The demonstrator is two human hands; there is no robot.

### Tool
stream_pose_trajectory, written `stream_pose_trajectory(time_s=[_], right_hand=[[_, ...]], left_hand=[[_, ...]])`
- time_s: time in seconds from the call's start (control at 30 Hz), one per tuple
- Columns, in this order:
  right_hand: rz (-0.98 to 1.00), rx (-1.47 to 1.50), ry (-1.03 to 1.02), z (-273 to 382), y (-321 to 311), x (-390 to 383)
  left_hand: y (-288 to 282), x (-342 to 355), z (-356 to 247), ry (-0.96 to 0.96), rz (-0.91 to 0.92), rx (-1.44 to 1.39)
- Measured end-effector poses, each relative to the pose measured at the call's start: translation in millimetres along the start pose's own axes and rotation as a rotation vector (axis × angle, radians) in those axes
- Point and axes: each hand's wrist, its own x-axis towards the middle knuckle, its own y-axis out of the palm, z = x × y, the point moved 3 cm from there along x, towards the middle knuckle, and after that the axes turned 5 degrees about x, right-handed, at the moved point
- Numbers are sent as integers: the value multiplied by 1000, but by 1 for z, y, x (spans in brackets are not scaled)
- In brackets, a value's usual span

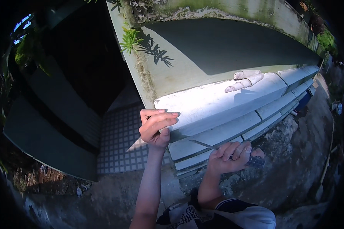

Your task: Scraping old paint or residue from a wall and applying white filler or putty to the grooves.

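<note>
My left hand point(156, 127) is at the left corner of a white ledge point(206, 110). Its fingers are bent forward and somewhat apart, the thumb lower down, with nothing visible between them; I cannot tell whether they touch the ledge. Lower and to the right, my right hand point(230, 157) is closed around a screwdriver-like tool with a dark, see-through handle point(256, 162). Its slim metal shaft point(202, 144) points left along the ledge's front, towards my left hand. Farther back on the sunlit ledge lie pale rolled pieces point(245, 82), side by side.
A stained wall point(225, 49) rises behind the ledge, with a small green plant point(130, 40) at its left edge. White-edged steps point(218, 133) lie below the ledge. At left are a checkered tile floor point(122, 141) and a dark opening; rough ground point(290, 168) lies right.
</note>
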Motion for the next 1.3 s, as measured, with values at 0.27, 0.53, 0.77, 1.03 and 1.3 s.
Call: stream_pose_trajectory(time_s=[0.27,0.53,0.77,1.03,1.3], right_hand=[[-88,-123,-12,4,4,17],[-26,-20,-17,1,2,17],[0,6,-3,2,0,19],[31,-103,-19,-4,9,17],[65,-117,-77,5,11,16]], left_hand=[[1,2,1,30,-3,-20],[1,1,3,28,-5,-29],[2,4,3,23,-8,-22],[3,3,-1,27,-4,-16],[1,3,2,27,-8,-20]])
